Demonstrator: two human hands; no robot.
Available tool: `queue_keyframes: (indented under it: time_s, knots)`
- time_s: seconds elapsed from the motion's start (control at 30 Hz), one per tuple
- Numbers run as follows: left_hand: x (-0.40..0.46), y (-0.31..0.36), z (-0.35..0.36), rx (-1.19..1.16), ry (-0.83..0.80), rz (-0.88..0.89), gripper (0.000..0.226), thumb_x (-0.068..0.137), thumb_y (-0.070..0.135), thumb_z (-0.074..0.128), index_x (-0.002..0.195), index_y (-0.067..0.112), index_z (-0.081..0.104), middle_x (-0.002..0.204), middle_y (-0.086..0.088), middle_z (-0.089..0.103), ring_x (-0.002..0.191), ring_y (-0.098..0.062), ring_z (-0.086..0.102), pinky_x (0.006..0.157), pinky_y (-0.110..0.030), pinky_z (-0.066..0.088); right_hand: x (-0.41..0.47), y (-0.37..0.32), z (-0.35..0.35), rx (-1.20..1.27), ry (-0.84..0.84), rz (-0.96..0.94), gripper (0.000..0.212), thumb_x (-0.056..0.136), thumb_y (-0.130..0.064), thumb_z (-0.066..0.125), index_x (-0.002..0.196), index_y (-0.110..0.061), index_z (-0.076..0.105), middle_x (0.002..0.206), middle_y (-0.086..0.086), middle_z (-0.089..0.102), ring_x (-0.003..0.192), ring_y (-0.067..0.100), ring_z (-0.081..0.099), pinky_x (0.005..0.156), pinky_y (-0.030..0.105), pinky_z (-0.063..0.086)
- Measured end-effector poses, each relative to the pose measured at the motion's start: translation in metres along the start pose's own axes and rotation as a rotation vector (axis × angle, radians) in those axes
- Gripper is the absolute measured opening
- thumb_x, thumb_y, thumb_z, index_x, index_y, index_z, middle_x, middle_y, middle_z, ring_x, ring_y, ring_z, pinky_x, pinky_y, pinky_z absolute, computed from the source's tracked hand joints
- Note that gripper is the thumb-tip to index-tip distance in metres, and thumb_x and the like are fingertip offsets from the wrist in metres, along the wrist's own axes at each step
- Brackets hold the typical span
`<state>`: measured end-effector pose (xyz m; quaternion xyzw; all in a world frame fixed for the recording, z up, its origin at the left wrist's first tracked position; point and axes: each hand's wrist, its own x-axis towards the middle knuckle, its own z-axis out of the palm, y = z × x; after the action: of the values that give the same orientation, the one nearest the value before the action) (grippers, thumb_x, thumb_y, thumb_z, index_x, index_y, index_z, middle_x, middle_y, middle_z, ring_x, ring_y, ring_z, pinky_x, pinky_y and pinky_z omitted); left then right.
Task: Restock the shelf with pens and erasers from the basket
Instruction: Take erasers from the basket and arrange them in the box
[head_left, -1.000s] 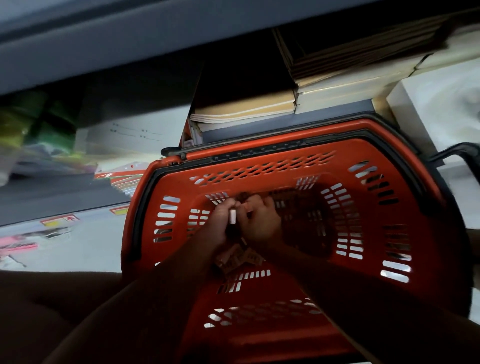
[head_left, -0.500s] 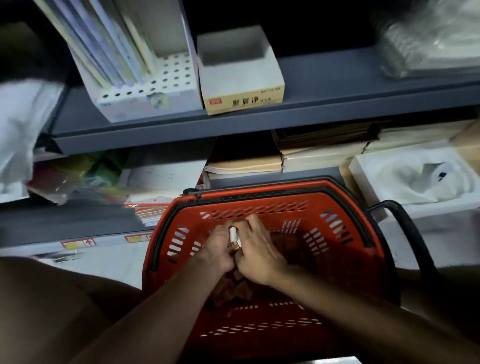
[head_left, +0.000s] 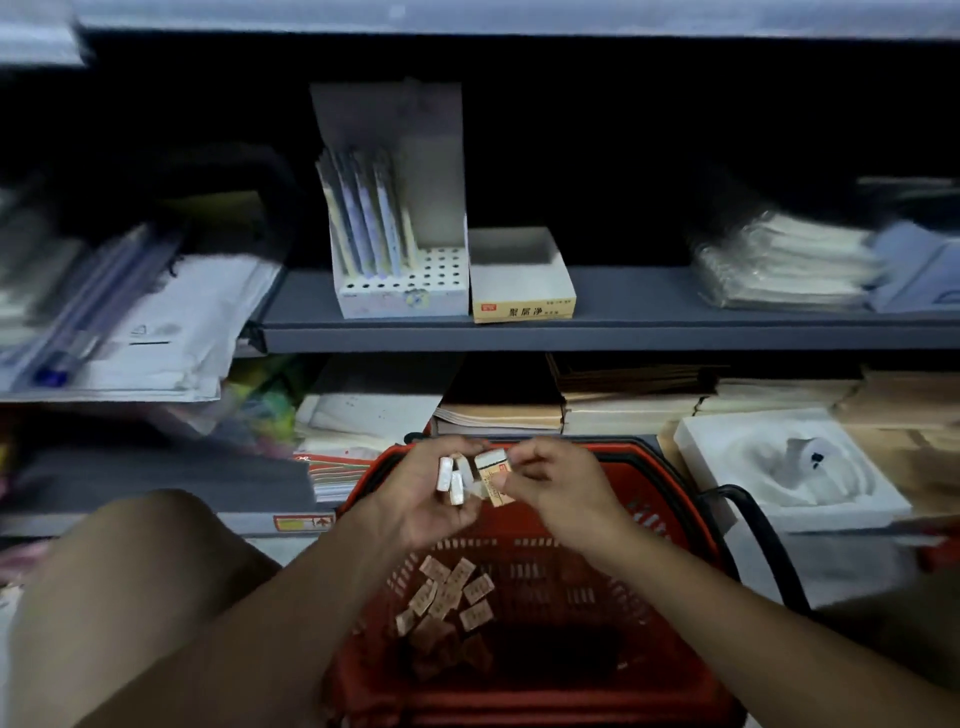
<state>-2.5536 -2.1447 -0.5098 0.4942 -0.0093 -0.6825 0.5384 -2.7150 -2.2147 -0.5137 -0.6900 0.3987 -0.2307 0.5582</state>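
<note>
While the left hand (head_left: 431, 493) is cupping several erasers (head_left: 451, 478) at centre frame above the basket (head_left: 670, 499), the right hand (head_left: 550, 483) is pinching one more (head_left: 493, 475). Small, light, stiff blocks, probably best pinched across their short sides; the open box (head_left: 522, 291) is waiting upper centre.

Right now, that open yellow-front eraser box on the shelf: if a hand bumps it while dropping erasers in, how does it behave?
The eraser box looks like thin card and seems empty, so probably light and apt to slide. It is low and wide, so unlikely to tip. The pen display seems to touch its left side, likely blocking drift that way.
</note>
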Motion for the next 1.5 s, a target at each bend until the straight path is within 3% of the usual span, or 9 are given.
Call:
queue_keyframes:
  time_s: [0.1, 0.23, 0.33, 0.6, 0.9, 1.03, 1.13, 1.33, 1.5]
  knots:
    - [-0.017, 0.011, 0.008, 0.112, -0.029, 0.053, 0.019, 0.091, 0.012, 0.058, 0.103, 0.007, 0.072, 0.084, -0.010, 0.064, 0.058, -0.017, 0.061, 0.041, -0.020, 0.041, -0.006, -0.029, -0.005, 0.232, -0.062, 0.040, 0.013, 0.096, -0.007, 0.072, 0.108, -0.006, 0.068, 0.093, 0.011, 0.075, 0.077, 0.020, 0.074, 0.069, 0.031, 0.062]
    - [-0.031, 0.021, 0.019, 0.172, -0.120, 0.093, 0.021, 0.091, 0.012, 0.058, 0.107, 0.007, 0.071, 0.083, -0.016, 0.066, 0.063, -0.021, 0.060, 0.041, -0.020, 0.043, -0.006, -0.053, -0.011, 0.267, -0.108, 0.014, 0.013, 0.102, -0.008, 0.063, 0.115, -0.007, 0.062, 0.087, 0.012, 0.074, 0.058, 0.026, 0.071, 0.053, 0.032, 0.059]
    - [-0.037, 0.029, 0.023, 0.249, -0.224, 0.140, 0.026, 0.089, 0.019, 0.062, 0.111, 0.004, 0.067, 0.083, -0.022, 0.064, 0.065, -0.022, 0.053, 0.041, -0.020, 0.038, -0.003, -0.061, -0.017, 0.177, -0.088, -0.048, 0.017, 0.101, -0.010, 0.066, 0.117, -0.013, 0.063, 0.084, 0.008, 0.075, 0.060, 0.022, 0.068, 0.058, 0.032, 0.055]
    - [-0.033, 0.058, 0.022, 0.302, -0.135, 0.303, 0.011, 0.089, 0.013, 0.071, 0.098, 0.007, 0.070, 0.082, -0.010, 0.062, 0.063, -0.024, 0.059, 0.043, -0.022, 0.032, 0.011, -0.078, -0.030, 0.070, -0.013, -0.085, 0.016, 0.098, -0.010, 0.069, 0.111, -0.018, 0.064, 0.084, 0.006, 0.076, 0.063, 0.018, 0.069, 0.063, 0.031, 0.057]
    - [-0.021, 0.084, 0.029, 0.382, -0.085, 0.435, 0.021, 0.080, 0.019, 0.085, 0.091, 0.005, 0.076, 0.089, -0.024, 0.072, 0.065, -0.026, 0.063, 0.054, -0.025, 0.041, 0.039, -0.084, -0.032, -0.202, 0.048, -0.249, 0.038, 0.084, -0.017, 0.085, 0.109, -0.036, 0.063, 0.093, -0.013, 0.073, 0.074, 0.012, 0.069, 0.067, 0.031, 0.061]
    - [-0.020, 0.096, 0.042, 0.337, -0.111, 0.494, 0.009, 0.085, 0.008, 0.076, 0.086, 0.002, 0.069, 0.076, -0.017, 0.069, 0.064, -0.026, 0.061, 0.049, -0.025, 0.049, 0.052, -0.091, -0.041, -0.373, 0.119, -0.397, 0.037, 0.087, -0.017, 0.080, 0.117, -0.032, 0.064, 0.087, -0.013, 0.066, 0.069, 0.014, 0.063, 0.061, 0.026, 0.054]
    - [-0.020, 0.105, 0.048, 0.365, -0.113, 0.527, 0.007, 0.085, 0.011, 0.075, 0.081, 0.007, 0.071, 0.079, -0.017, 0.068, 0.066, -0.028, 0.061, 0.053, -0.026, 0.049, 0.062, -0.097, -0.047, -0.478, 0.168, -0.519, 0.038, 0.087, -0.013, 0.079, 0.121, -0.025, 0.066, 0.102, -0.013, 0.057, 0.072, 0.014, 0.063, 0.064, 0.015, 0.048]
    - [-0.021, 0.110, 0.048, 0.425, -0.038, 0.609, 0.008, 0.091, 0.009, 0.072, 0.086, 0.002, 0.073, 0.076, -0.019, 0.067, 0.058, -0.022, 0.062, 0.050, -0.023, 0.047, 0.076, -0.105, -0.056, -0.490, 0.165, -0.599, 0.040, 0.086, -0.008, 0.078, 0.123, -0.021, 0.070, 0.104, -0.012, 0.050, 0.074, 0.013, 0.062, 0.067, 0.015, 0.048]
    - [-0.015, 0.110, 0.047, 0.672, 0.148, 0.809, 0.012, 0.093, 0.010, 0.075, 0.089, 0.019, 0.082, 0.085, -0.001, 0.078, 0.084, -0.020, 0.074, 0.081, -0.037, 0.060, 0.089, -0.104, -0.064, -0.505, 0.197, -0.627, 0.040, 0.086, -0.008, 0.078, 0.123, -0.021, 0.072, 0.105, -0.010, 0.052, 0.074, 0.013, 0.061, 0.068, 0.017, 0.049]
